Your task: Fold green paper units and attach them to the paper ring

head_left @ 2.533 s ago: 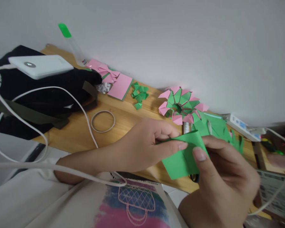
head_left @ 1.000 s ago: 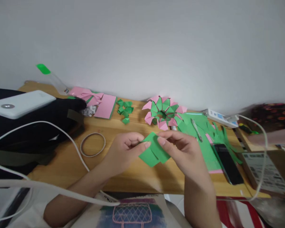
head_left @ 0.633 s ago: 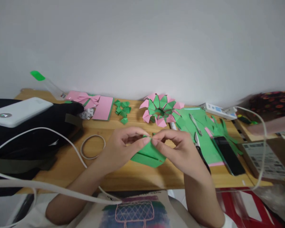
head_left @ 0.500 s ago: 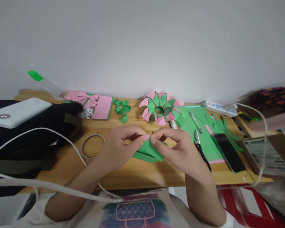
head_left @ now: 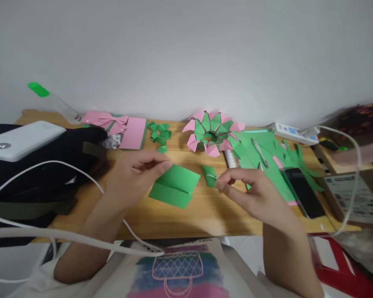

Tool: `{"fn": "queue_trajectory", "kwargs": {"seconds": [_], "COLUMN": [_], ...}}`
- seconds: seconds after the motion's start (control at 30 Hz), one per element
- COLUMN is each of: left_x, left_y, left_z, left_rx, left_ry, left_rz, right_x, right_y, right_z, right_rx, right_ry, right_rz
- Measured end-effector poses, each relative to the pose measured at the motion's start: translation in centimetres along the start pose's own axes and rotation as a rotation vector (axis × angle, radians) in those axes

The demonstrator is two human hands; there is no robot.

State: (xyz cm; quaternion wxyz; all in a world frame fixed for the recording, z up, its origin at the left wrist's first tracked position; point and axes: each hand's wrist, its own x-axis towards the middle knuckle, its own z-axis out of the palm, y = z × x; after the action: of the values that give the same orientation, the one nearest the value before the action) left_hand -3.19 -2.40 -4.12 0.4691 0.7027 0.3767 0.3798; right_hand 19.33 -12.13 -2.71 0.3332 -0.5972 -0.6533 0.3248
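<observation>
My left hand (head_left: 139, 171) pinches a creased green sheet of paper (head_left: 177, 180) at its upper left corner, between thumb and fingers. The sheet is tilted above the table, with a fold line running across it. My right hand (head_left: 242, 190) is apart from the sheet, thumb and fingertips pressed together. Whatever lies between them, if anything, is too small to make out. Just left of those fingertips is a small folded green paper piece (head_left: 209, 175) with a pale line across it. Behind stands a ring of folded pink and green paper (head_left: 216, 132).
Folded green pieces (head_left: 159, 135) and a pink pad (head_left: 133, 133) lie at the back left. On the right are green sheets (head_left: 279, 182), a cutter (head_left: 260, 153), a phone (head_left: 303, 192) and a power strip (head_left: 294, 133). A white cable (head_left: 74, 238) crosses in front of my left forearm.
My hands have moved apart. The green sheet has gone left with my left hand and spread flatter, while my right hand has let go of it and shifted right.
</observation>
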Motion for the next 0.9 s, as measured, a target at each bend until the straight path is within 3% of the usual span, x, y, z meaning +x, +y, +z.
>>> {"fn": "queue_trajectory", "kwargs": {"seconds": [0.07, 0.13, 0.2, 0.3, 0.6, 0.9], "left_x": [-0.1, -0.3, -0.4, -0.4, -0.8, -3.0], "left_y": [-0.3, -0.1, 0.3, 0.7, -1.2, -2.4], "left_z": [0.3, 1.1, 2.0, 2.7, 2.2, 3.1], "left_rx": [-0.017, 0.002, 0.008, 0.005, -0.141, -0.310], "left_ry": [-0.017, -0.143, -0.243, -0.297, -0.280, -0.279], "left_rz": [-0.032, -0.068, -0.072, -0.063, -0.198, -0.315], "right_x": [-0.1, 0.1, 0.6, 1.1, -1.7, -3.5], "right_y": [0.2, -0.2, -0.7, -1.2, 1.4, 1.9], "right_z": [0.2, 0.8, 1.6, 2.4, 2.7, 6.5], "right_rx": [0.012, 0.036, 0.053, 0.071, 0.203, 0.407], "right_ry": [0.052, 0.075, 0.038, -0.021, 0.046, 0.273], "right_rz": [0.028, 0.034, 0.009, -0.036, 0.083, 0.174]}}
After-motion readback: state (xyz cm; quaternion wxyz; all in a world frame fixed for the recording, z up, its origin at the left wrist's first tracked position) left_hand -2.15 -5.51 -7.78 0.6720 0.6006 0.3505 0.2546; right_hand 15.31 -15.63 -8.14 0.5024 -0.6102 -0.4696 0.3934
